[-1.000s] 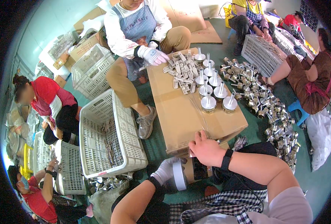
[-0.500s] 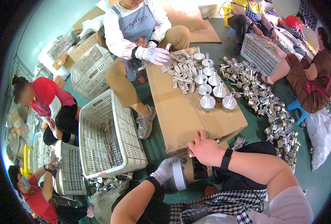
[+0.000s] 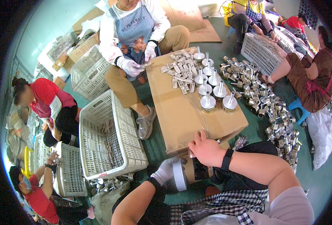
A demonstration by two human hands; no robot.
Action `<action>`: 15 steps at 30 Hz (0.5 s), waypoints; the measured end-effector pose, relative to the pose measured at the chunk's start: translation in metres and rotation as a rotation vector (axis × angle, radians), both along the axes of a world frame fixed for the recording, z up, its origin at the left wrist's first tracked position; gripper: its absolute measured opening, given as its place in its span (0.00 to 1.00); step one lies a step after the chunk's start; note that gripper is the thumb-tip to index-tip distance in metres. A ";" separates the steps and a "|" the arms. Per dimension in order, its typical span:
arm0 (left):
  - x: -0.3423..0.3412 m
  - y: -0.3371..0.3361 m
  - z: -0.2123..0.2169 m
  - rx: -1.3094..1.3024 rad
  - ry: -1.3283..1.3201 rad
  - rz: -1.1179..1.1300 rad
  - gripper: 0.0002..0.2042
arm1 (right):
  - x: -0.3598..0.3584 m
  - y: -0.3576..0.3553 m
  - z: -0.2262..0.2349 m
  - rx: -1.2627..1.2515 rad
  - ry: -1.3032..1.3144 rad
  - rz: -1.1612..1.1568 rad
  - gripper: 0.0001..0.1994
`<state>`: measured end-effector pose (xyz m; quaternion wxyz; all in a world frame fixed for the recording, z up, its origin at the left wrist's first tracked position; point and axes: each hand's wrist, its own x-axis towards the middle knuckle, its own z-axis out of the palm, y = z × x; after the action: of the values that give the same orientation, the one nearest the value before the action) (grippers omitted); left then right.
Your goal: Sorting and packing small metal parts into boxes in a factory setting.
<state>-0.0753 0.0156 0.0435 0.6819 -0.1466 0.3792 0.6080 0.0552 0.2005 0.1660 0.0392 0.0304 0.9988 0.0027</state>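
Observation:
My left hand (image 3: 164, 171), in a pale glove, is closed on a wide white ring-shaped piece (image 3: 179, 176), perhaps a tape roll, low beside the near end of the cardboard box. My right hand (image 3: 208, 150), bare with a black wristband, rests at the near edge of the cardboard box (image 3: 177, 127), its fingers extended onto the top. Its palm side is hidden. On the box stand several metal pieces (image 3: 208, 103) with round bases and upright stems. A heap of small pale clips (image 3: 181, 71) lies beside them. Across the box, a gloved co-worker holds a small piece near its corner.
A white plastic crate (image 3: 136, 165) stands left of the box, holding some metal parts. Many metal fittings (image 3: 272, 116) lie heaped on the green floor to the right. A white bag (image 3: 323, 138) and blue stool (image 3: 299, 109) are farther right. Other people sit around.
The co-worker opposite has drawn their gloved hands back from the clip heap toward their lap. My own hands stay in place.

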 end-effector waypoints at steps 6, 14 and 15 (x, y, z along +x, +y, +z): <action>0.001 0.000 0.000 0.026 -0.012 0.005 0.15 | 0.000 0.000 0.000 -0.025 -0.011 -0.012 0.18; 0.001 0.001 0.003 0.016 0.029 -0.019 0.13 | 0.000 0.001 0.001 -0.002 -0.023 0.012 0.16; 0.001 0.001 0.002 0.008 0.034 -0.019 0.12 | 0.000 0.001 0.001 0.001 -0.022 0.014 0.16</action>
<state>-0.0742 0.0164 0.0456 0.6816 -0.1298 0.3896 0.6057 0.0553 0.2013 0.1669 0.0500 0.0236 0.9985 0.0037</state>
